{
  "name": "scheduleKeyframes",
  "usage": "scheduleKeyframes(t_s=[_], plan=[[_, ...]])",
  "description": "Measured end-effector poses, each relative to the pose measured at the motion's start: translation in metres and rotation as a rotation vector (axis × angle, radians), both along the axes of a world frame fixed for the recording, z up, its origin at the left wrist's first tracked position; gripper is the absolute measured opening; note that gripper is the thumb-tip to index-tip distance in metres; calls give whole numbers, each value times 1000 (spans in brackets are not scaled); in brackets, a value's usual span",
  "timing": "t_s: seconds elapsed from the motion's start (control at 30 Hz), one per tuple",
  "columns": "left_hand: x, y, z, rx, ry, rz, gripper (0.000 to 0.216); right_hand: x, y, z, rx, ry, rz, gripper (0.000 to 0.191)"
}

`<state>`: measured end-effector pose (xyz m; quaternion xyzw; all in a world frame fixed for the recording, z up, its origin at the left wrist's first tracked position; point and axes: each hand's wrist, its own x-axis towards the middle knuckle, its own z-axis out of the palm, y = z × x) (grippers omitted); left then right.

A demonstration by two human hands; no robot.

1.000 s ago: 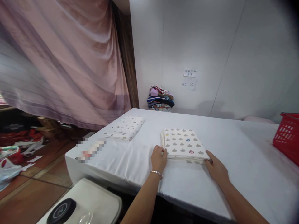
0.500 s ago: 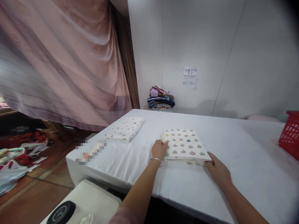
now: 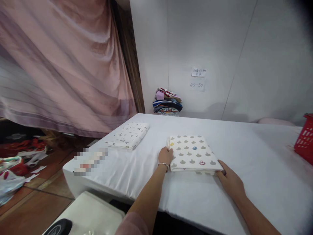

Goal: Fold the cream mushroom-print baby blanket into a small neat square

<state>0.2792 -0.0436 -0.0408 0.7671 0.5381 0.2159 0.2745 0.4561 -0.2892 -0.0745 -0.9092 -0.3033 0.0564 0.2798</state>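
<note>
A folded white cloth printed with grey mushroom-like shapes, plus a few in yellow, blue and red, lies on the white-covered table. My left hand, with a bracelet at the wrist, grips the cloth's left edge. At its near right corner my right hand pinches the layers, thumb on top and the other fingers partly hidden beneath. To the left, a second folded white cloth with small dark prints rests flat, apart from both hands.
A red plastic basket stands at the right edge. Folded clothes are piled by the wall under handwritten paper notes. A pale stool-like surface is at the lower left. A pink curtain hangs on the left.
The view has shifted slightly. Both hands keep hold of the mushroom-print cloth, whose top now looks a little flatter and squarer. The other cloth has not moved on the table.
</note>
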Motion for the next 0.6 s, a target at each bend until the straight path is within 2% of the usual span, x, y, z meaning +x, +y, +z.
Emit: scheduleKeyframes(t_s=[0.2, 0.4, 0.5, 0.6], plan=[[1, 1, 2, -39, 38, 1, 21, 0, 0, -1, 53, 58, -19, 56], [1, -2, -1, -1, 86, -35, 23, 1, -3, 2, 391, 298, -76, 60], [2, -3, -3, 11, 99, -40, 21, 11, 5, 10, 344, 370, -112, 66], [3, -3, -1, 9, 97, -41, 20, 23, 22, 17, 237, 427, -77, 76]])
